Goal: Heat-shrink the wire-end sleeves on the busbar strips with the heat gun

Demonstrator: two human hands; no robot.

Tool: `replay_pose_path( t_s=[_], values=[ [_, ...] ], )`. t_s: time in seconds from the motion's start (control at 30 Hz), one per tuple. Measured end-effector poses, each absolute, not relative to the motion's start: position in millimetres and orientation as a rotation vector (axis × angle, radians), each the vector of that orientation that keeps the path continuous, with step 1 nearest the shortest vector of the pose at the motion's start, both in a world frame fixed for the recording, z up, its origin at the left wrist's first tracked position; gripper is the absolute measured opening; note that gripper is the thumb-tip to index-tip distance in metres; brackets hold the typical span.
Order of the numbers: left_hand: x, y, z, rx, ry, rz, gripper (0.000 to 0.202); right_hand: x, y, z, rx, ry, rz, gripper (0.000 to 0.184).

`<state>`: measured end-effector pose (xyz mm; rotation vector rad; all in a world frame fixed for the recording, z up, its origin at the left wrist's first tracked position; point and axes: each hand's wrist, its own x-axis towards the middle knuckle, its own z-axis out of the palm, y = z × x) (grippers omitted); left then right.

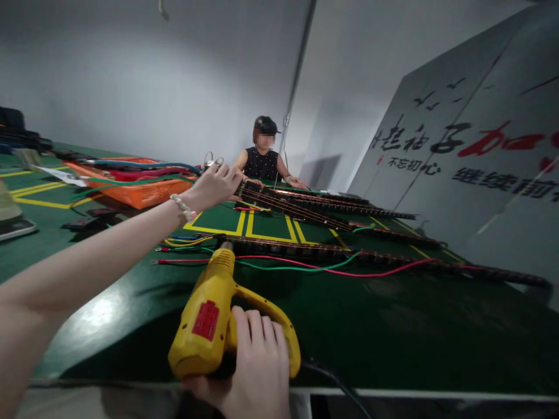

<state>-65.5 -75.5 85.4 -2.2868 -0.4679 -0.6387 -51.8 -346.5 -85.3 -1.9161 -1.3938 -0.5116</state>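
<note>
Gripping the yellow heat gun (pixel 216 294) at seven o'clock, my right hand (pixel 261 355) curls round it, probably for control; at ten, my left hand (pixel 215 185) pinches one end of a dark strip (pixel 297 208), perhaps to raise it.

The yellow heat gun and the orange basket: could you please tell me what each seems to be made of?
The yellow heat gun looks like hard plastic, satin-finished, with molded vent slots; its nozzle is probably metal, given its dull grey look. The orange basket is likely plastic, judging by its uniform color and perforated wall.
</note>
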Motion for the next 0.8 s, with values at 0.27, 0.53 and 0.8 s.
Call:
replay_pose_path(
  t_s=[0.27, 0.53, 0.8],
  values=[
    [-107, -95, 108, -2.348, -0.628, -0.782, 0.054, -53, -354, -93, -1.822, -1.394, -0.479, 0.093],
    [-113, -147, 117, -2.291, -0.571, -0.747, 0.064, -54, -354, -90, -1.856, -1.413, -0.48, 0.094],
    [-67, -199, 95, -2.477, -0.101, -0.647, 0.056, -54, -351, -87, -1.78, -1.386, -0.559, 0.091]
  ],
)
